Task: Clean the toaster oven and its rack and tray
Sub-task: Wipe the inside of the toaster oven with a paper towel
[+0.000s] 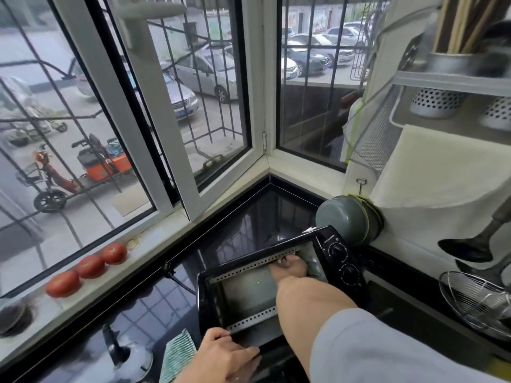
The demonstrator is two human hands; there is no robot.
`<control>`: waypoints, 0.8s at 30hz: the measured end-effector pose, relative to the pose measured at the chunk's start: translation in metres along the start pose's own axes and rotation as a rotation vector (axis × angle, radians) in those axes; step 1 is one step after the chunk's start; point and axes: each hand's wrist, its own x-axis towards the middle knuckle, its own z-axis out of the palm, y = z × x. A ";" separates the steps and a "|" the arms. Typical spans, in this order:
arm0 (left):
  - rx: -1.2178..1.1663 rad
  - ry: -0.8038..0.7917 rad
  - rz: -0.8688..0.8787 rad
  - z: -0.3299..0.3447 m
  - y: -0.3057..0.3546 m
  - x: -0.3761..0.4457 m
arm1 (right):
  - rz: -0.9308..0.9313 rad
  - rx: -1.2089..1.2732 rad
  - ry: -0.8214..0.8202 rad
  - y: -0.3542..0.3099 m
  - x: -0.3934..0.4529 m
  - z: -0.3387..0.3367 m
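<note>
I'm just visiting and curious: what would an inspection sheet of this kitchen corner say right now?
Surface: dark glossy countertop, reflecting the window.
Job's things: black toaster oven tipped with its opening facing up; rack and tray not seen.
Clutter: green striped cloth beside the oven; three tomatoes on the sill; grey pots; wire strainer.
Grippers: right hand reaches inside the oven, its grasp hidden; left hand rests on the oven's near edge.
Cables: black cord on the counter left of the oven.
Surroundings: barred window, parked cars outside; utensil shelf to the right.
</note>
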 end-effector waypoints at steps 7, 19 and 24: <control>-0.102 0.216 -0.043 -0.012 -0.009 0.011 | -0.073 -0.165 -0.080 0.012 -0.004 0.004; 0.009 0.184 -0.023 -0.026 -0.029 0.013 | -0.025 -0.320 -0.114 0.037 0.020 -0.004; 0.066 0.226 -0.004 -0.012 -0.033 0.015 | 0.002 -0.396 -0.020 0.040 0.028 -0.004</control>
